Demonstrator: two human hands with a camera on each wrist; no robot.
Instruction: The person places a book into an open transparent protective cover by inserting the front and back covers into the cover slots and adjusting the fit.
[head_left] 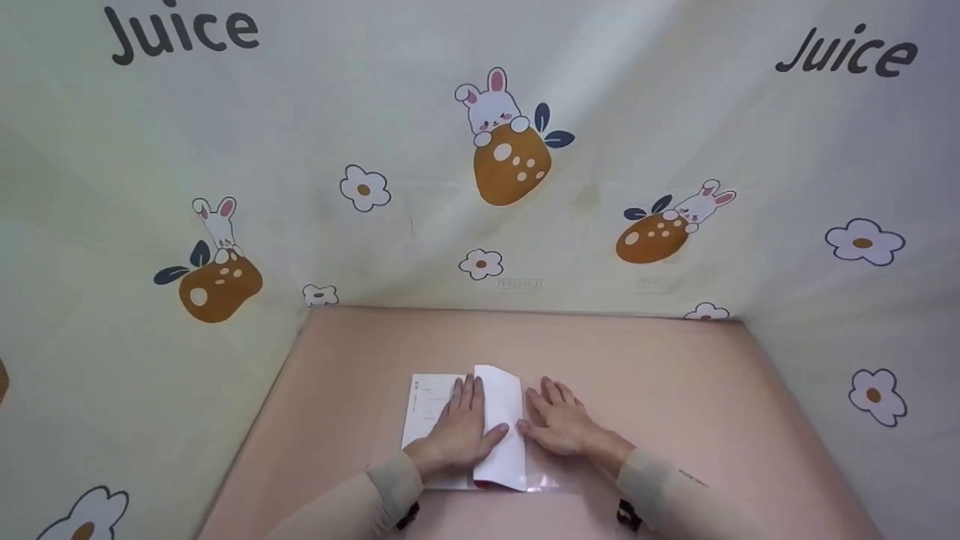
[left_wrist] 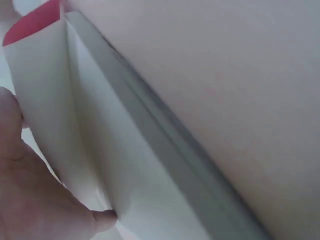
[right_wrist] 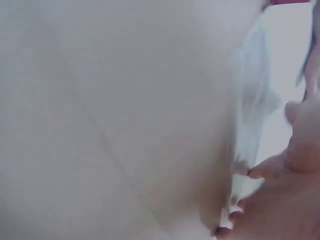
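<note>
An open book [head_left: 417, 401] lies on the table, printing visible on its left page. A white flap with red on its other side [head_left: 504, 450] stands partly raised along the middle. My left hand [head_left: 456, 433] presses on the book with straight fingers, its thumb laid over the flap. In the left wrist view, that thumb touches the white sheet [left_wrist: 42, 80] beside the thick page edges. To the right, my right hand [head_left: 562, 424] rests palm down with fingers extended, beside the flap. Clear plastic film [head_left: 544, 481] sticks out under it; the right wrist view shows its fingertips at the film's edge [right_wrist: 252, 95].
The pinkish table [head_left: 360, 345] reaches back to a pale curtain [head_left: 405, 112] printed with rabbits, fruit and flowers. That curtain also hangs along both sides. Dark straps show under both sleeves [head_left: 394, 487].
</note>
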